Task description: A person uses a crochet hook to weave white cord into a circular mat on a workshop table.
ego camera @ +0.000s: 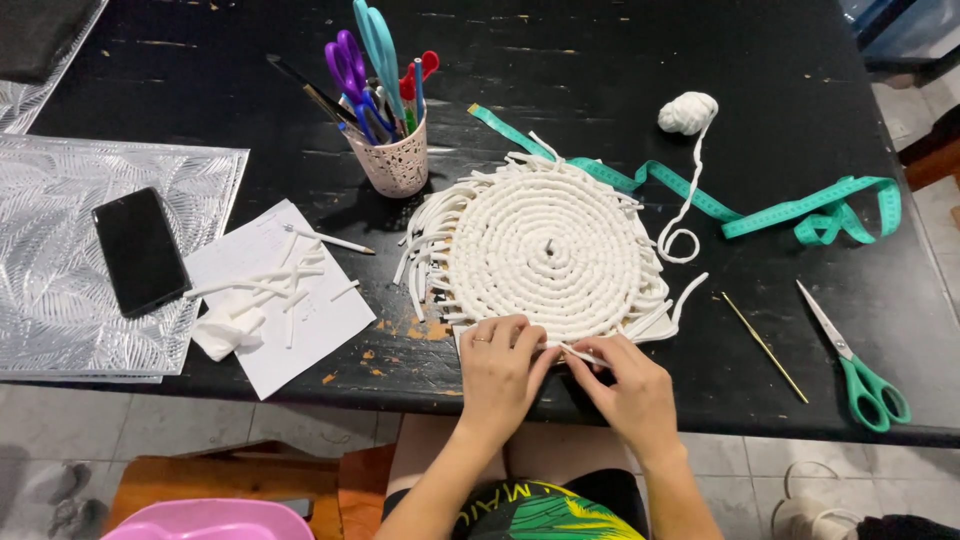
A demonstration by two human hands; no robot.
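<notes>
Pinching a short white cord strip [578,352] between them, both hands work at the near rim of the round white woven mat [550,250], which lies flat on the black tabletop [640,60] a little right of the middle. The left hand [497,368] has its fingers curled together, tips pressed down on the mat's edge and on one end of the strip; the right hand [628,385] is likewise closed, thumb and forefinger clamped on the strip's other end. The two hands almost touch, and both sit right at the tabletop's near edge, wrists hanging out over it. Loose fringe ends stick out along the mat's left and lower rim. Just left of the mat lies a white sheet of paper [310,320] with cut cord pieces [270,285] scattered on it, and beyond that a black phone [140,250] on a silver placemat [60,330]. Behind the mat stands a pink cup of scissors and pens [395,155], close to its far-left rim. A green tape measure [800,215] runs from behind the mat off to the right, and a small ball of white cord [688,112] sits beyond it. Right of the hands, a thin gold hook [765,347] and green-handled scissors [860,375] lie apart from the mat, with bare black surface between them and the right hand.
</notes>
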